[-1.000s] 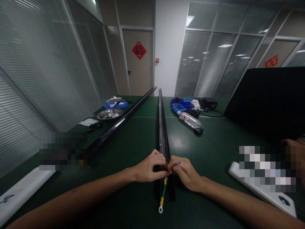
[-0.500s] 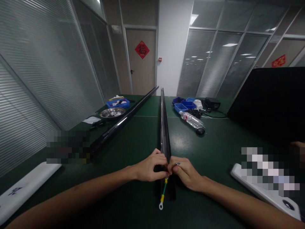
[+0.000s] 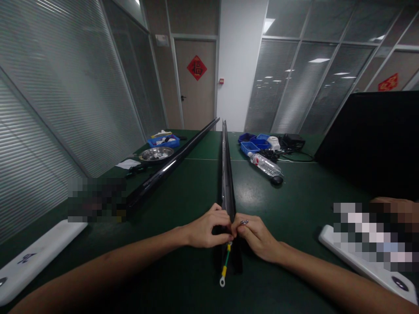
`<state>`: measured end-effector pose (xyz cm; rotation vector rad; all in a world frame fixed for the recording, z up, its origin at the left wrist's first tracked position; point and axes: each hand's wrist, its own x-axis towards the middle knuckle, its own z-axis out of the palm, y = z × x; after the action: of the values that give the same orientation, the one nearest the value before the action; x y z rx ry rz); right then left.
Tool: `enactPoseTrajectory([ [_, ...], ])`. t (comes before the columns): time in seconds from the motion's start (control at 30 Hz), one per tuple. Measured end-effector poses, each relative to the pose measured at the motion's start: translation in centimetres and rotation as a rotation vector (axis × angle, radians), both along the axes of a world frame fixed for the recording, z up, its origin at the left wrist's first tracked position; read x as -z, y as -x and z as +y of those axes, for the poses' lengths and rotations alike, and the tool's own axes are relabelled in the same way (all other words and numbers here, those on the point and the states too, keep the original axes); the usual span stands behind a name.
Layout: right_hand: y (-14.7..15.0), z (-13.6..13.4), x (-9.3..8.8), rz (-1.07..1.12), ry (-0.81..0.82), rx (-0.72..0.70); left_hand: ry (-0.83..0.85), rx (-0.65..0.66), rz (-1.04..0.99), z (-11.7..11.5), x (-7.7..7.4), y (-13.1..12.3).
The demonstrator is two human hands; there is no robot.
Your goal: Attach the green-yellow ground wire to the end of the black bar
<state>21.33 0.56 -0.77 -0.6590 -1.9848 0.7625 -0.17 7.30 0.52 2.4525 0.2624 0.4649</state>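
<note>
Both hands meet at the near end of a long black channel-shaped rail (image 3: 225,183) on the green table. My left hand (image 3: 211,226) curls its fingers over the rail's left edge, with the thumb reaching towards the right fingertips. Closed in a pinch on the other side, my right hand (image 3: 255,235) presses at the rail's end; what lies between its fingertips is hidden. A small silvery metal piece (image 3: 244,222) shows on its fingers. Just below the fingertips hangs a short green-and-yellow wire (image 3: 226,261) with a ring terminal at its lower end. Its upper end is partly covered.
Another long black rail (image 3: 173,163) lies to the left. Beyond it are a metal bowl (image 3: 157,154) and a blue tray (image 3: 165,141). On the right are blue bins (image 3: 249,147), a plastic bottle (image 3: 265,164) and a large black panel (image 3: 373,144). Another person's hand (image 3: 396,207) is far right.
The view has shifted slightly. Another person's hand has come further in from the right edge. My two hands stay at the rail's near end, almost unmoved.
</note>
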Motion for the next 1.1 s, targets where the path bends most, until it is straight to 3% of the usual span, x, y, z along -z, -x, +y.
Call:
enactPoseTrajectory([
  [0.4,0.17,0.07,0.23,-0.010,0.023,0.069,-0.009,-0.015,0.007,-0.03,0.03,-0.04],
  [1.1,0.03,-0.34,0.89,-0.054,-0.098,0.160,-0.008,0.032,0.056,0.26,0.01,-0.14],
])
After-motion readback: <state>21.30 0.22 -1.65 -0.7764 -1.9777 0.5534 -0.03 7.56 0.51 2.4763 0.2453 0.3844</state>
